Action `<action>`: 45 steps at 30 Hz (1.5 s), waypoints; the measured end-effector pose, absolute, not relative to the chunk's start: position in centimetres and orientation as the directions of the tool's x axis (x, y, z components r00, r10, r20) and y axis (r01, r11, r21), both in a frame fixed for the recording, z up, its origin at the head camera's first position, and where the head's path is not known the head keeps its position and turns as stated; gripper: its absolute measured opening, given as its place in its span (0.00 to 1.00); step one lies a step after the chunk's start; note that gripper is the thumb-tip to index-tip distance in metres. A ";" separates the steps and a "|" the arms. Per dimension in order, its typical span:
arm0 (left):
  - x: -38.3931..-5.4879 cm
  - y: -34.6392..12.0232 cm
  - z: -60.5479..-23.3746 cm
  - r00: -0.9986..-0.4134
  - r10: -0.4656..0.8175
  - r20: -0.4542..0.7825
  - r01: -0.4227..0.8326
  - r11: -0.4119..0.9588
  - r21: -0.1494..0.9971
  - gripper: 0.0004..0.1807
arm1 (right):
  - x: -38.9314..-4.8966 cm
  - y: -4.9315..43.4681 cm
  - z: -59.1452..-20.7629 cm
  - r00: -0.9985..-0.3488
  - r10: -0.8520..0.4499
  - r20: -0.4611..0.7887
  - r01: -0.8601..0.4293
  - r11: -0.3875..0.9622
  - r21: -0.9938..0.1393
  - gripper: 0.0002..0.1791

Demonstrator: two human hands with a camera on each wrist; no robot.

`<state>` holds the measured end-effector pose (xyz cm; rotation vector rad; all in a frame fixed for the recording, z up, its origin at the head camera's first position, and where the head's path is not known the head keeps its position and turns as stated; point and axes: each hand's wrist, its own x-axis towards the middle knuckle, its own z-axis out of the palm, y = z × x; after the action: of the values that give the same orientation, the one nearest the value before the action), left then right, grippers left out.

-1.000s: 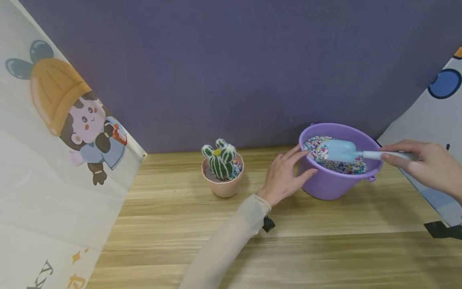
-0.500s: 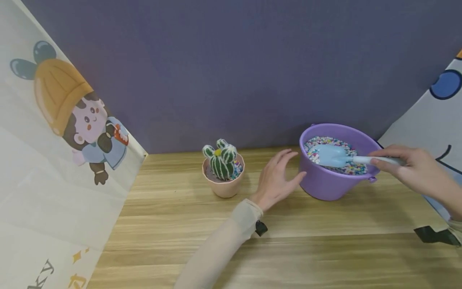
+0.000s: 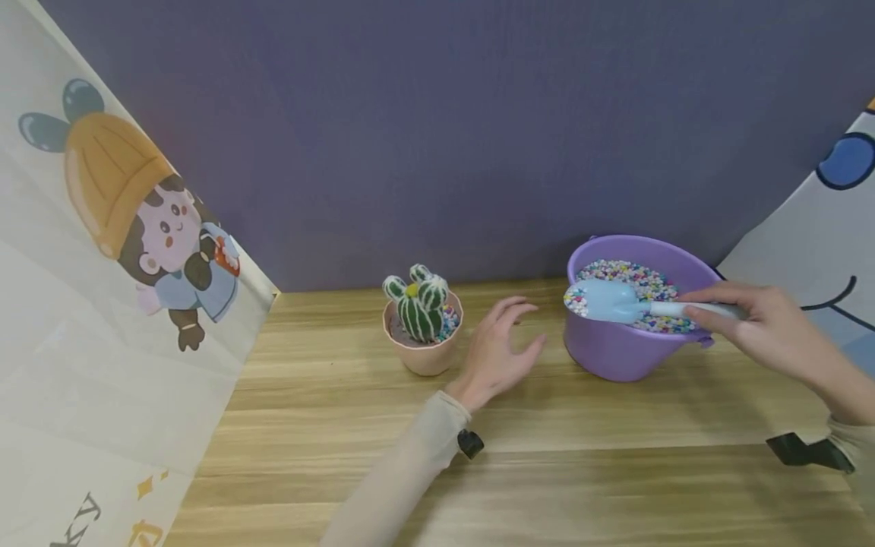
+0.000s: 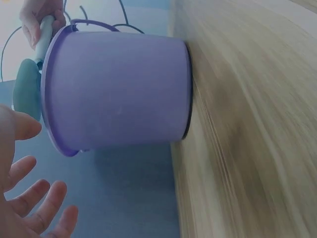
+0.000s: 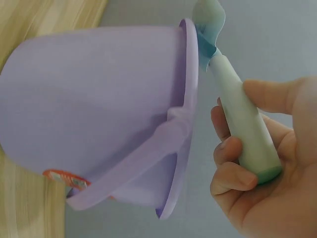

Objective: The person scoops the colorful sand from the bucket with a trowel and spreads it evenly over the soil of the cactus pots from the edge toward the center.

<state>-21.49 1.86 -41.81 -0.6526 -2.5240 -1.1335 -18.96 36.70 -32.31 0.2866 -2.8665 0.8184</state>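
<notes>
In the head view my right hand [image 3: 766,323] grips the pale handle of a light blue toy shovel [image 3: 604,300], fingers curled round it in the right wrist view. Small colourful beads [image 3: 576,301] show at the shovel's tip, which reaches over the left rim of a purple bucket [image 3: 615,353]. More beads fill part of the bucket. My left hand [image 3: 495,353] hovers between bucket and cactus pot, fingers loosely spread and holding nothing. Just left of it stands a pink pot [image 3: 425,358] with a green and white knitted-looking cactus [image 3: 418,315] and some colourful beads beside it.
The wooden table [image 3: 328,425] carries the pot and bucket near a dark blue-grey back wall [image 3: 437,137]. A white sheet with a cartoon figure [image 3: 171,220] borders the left; another printed sheet [image 3: 820,228] borders the right. The bucket's purple handle [image 5: 133,166] hangs down its side.
The shovel has risen from the beads and moved left to the bucket's left rim. My left hand has let go of the bucket rim and drawn back left towards the cactus pot.
</notes>
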 end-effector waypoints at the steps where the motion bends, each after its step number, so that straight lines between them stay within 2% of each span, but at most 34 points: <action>1: -21.5 1.6 -41.9 -0.850 0.278 0.448 0.520 0.584 0.624 0.28 | -18.9 36.6 -32.3 -0.969 -0.146 0.198 -0.228 0.831 -0.508 0.17; 6: -21.3 0.6 -42.1 -0.823 0.276 0.496 0.555 0.577 0.599 0.29 | -18.8 35.9 -32.2 -0.962 -0.160 0.222 -0.257 0.811 -0.526 0.14; 14: -20.7 -1.5 -43.0 -0.778 0.293 0.555 0.612 0.552 0.566 0.24 | -18.7 35.1 -32.6 -0.959 -0.182 0.216 -0.271 0.809 -0.521 0.14; 22: -19.8 -2.9 -43.8 -0.710 0.370 0.599 0.699 0.468 0.540 0.22 | -18.8 34.1 -32.9 -0.949 -0.212 0.232 -0.304 0.804 -0.511 0.14; 31: -19.3 -4.7 -44.5 -0.685 0.309 0.660 0.716 0.452 0.531 0.20 | -18.8 32.8 -32.7 -0.950 -0.240 0.198 -0.311 0.773 -0.553 0.14; 34: -19.1 -5.2 -44.8 -0.654 0.290 0.699 0.743 0.423 0.519 0.18 | -18.7 32.3 -32.9 -0.937 -0.253 0.240 -0.343 0.793 -0.504 0.12; 41: -18.9 -6.4 -45.1 -0.569 0.225 0.791 0.797 0.391 0.461 0.14 | -18.9 30.7 -33.6 -0.892 -0.290 0.346 -0.442 0.719 -0.537 0.11; 45: -18.9 -7.7 -45.3 -0.515 0.191 0.835 0.814 0.413 0.408 0.14 | -19.0 29.7 -33.7 -0.872 -0.315 0.375 -0.476 0.725 -0.497 0.11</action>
<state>-18.91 -7.67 -45.27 -0.8537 -1.9501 -1.1025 -19.02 29.67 -33.69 0.6243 -2.6661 0.8749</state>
